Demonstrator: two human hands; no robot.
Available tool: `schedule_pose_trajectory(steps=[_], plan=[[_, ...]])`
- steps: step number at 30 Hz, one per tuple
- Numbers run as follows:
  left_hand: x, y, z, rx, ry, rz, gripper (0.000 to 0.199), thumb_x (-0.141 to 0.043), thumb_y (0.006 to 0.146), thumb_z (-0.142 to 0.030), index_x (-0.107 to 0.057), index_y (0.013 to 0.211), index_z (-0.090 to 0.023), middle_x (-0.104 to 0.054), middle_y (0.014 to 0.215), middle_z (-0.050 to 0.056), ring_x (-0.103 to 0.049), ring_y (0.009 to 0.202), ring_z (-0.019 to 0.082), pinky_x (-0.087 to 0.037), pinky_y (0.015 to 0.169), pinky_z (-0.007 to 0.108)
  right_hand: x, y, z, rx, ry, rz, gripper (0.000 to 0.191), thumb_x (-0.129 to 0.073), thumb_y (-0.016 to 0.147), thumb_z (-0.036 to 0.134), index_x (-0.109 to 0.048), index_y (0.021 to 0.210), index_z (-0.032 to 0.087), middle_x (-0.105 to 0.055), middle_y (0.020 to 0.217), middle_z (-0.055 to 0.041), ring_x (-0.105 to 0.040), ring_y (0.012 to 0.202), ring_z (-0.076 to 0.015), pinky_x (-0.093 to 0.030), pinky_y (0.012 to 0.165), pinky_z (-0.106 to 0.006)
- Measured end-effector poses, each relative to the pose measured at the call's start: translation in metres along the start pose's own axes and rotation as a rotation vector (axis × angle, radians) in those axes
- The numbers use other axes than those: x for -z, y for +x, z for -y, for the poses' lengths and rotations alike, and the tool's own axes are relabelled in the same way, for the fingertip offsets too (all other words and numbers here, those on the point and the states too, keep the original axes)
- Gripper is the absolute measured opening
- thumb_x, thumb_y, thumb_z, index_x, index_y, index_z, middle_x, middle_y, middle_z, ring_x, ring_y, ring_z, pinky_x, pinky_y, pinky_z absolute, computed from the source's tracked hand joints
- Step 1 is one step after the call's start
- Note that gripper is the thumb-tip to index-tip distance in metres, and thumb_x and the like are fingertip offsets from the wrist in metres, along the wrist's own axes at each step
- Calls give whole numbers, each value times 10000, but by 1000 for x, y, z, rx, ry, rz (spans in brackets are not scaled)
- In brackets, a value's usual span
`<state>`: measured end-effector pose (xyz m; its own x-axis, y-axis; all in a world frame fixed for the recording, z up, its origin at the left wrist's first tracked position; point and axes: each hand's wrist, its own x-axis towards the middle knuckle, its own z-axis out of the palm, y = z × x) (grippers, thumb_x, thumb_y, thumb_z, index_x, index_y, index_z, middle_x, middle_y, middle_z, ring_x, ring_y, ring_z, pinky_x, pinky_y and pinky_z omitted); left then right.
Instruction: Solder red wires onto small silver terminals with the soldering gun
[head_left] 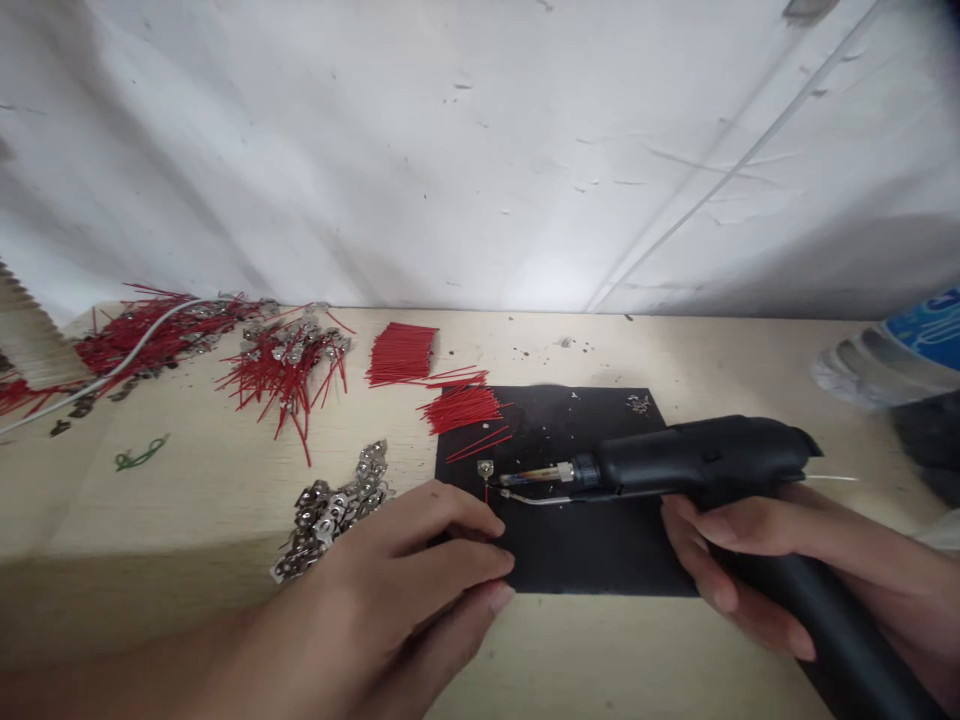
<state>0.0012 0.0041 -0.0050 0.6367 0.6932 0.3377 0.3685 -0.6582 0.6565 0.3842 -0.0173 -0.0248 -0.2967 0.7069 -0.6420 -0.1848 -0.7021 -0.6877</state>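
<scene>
My right hand (750,550) is wrapped around the handle of a black soldering gun (675,460). Its metal tip (525,478) points left, with a thin solder feed tube (536,499) running below it. Just left of the tip lies a small metal contact plate (486,468), from which a short red wire (487,494) runs down toward my left hand (420,570). My left fingers are closed together around the wire's lower end, though the grip itself is mostly hidden. Beneath both hands is a black mat (585,560). A strand of solder (832,478) sticks out behind the gun.
Loose red wires (461,405) lie on the mat's corner, beside a neat wire stack (403,352). Metal plates (330,515) are heaped left of my hand. Wired plates form piles (289,355) further back. A plastic bottle (885,360) stands right; a white wall (450,150) rises behind.
</scene>
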Motion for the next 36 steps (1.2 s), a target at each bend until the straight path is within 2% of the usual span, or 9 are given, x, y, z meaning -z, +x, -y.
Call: schedule_pose_trajectory(steps=[4,11,15,17,19,26,31,33,36], plan=[[-1,2,0,10,-10,11,195,-736,1293,-170,-885,1359,-278,-890,1360,-4,-895,1220,21,-645,1190,-21,-3,-1,2,0,-38,-20,517,-1106,918,664,-871,943,204,-755,760,-12,-466,477,-61,-359,482,-208],[0,1,0,0,21,2,181,-729,1300,-184,-884,1328,-274,-898,1332,-16,-899,1209,11,-632,1180,-36,8,5,-9,-3,-34,-46,492,-1094,910,671,-872,944,232,-744,735,-9,-440,443,-70,-334,465,-231],[-3,-3,2,33,-15,7,197,-715,1309,-185,-873,1367,-288,-882,1387,-4,-889,1247,30,-650,1181,-1,-5,2,1,12,-21,-42,482,-1102,899,647,-867,879,226,-767,755,-26,-463,443,-69,-343,464,-228],[-4,-3,3,38,-29,16,201,-735,1292,-168,-873,1368,-291,-882,1384,1,-891,1234,45,-671,1161,20,-17,-2,11,22,-11,-13,449,-1107,923,611,-893,924,217,-784,775,-42,-519,490,-79,-420,519,-217],[-4,-2,3,33,-31,29,201,-758,1271,-148,-875,1357,-288,-887,1369,2,-893,1224,52,-680,1150,26,-24,-5,19,24,19,-17,467,-1137,901,565,-855,873,194,-779,759,-55,-559,519,-82,-434,542,-202],[-1,4,1,19,-22,10,200,-765,1257,-124,-887,1310,-272,-899,1325,-7,-905,1200,30,-661,1141,-7,-9,-3,10,33,31,75,432,-1062,968,587,-869,936,202,-722,742,-27,-491,499,-83,-381,510,-221],[0,5,0,4,-15,-1,197,-766,1254,-128,-889,1324,-266,-901,1327,-5,-902,1209,21,-643,1150,-23,-23,-9,19,43,-40,21,537,-1086,879,631,-816,767,181,-691,719,-35,-489,512,-72,-373,538,-216],[0,5,0,7,-8,-1,206,-759,1256,-118,-887,1321,-266,-901,1330,-9,-900,1225,15,-635,1163,-28,-25,-9,21,40,-41,8,540,-1092,881,622,-808,768,177,-698,728,-39,-497,523,-74,-368,545,-217],[1,5,0,8,0,-1,210,-760,1255,-113,-887,1321,-266,-900,1328,-7,-905,1229,20,-648,1164,-18,-21,-7,20,45,3,58,473,-1086,942,584,-851,837,187,-711,733,-28,-480,510,-76,-369,541,-224]])
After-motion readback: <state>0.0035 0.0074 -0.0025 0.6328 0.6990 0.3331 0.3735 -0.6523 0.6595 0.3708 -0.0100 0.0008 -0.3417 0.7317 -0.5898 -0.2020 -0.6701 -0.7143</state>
